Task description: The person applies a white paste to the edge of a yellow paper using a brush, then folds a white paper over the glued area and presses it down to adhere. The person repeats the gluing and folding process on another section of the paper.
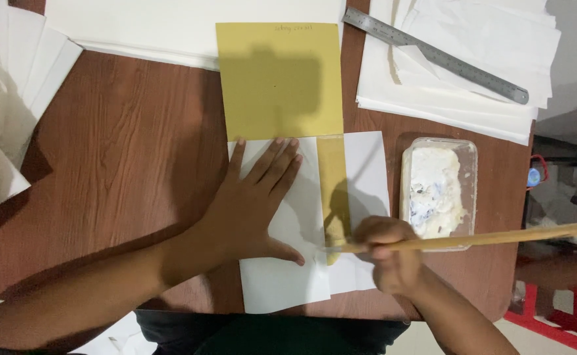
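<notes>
My left hand (252, 204) lies flat, fingers spread, on a folded white sheet (282, 276) at the near middle of the wooden table (124, 144). My right hand (390, 253) is closed around a long wooden stick (499, 238) whose tip rests on a narrow mustard-yellow strip (333, 181) showing between two white sheets. A mustard-yellow card (280, 82) lies just beyond the white sheet, touching my left fingertips.
A clear plastic tub of white paste (438, 190) stands right of the sheets. A steel ruler (433, 54) lies on a stack of white paper (466, 98) at the back right. More white paper (12, 98) sits at the left and back.
</notes>
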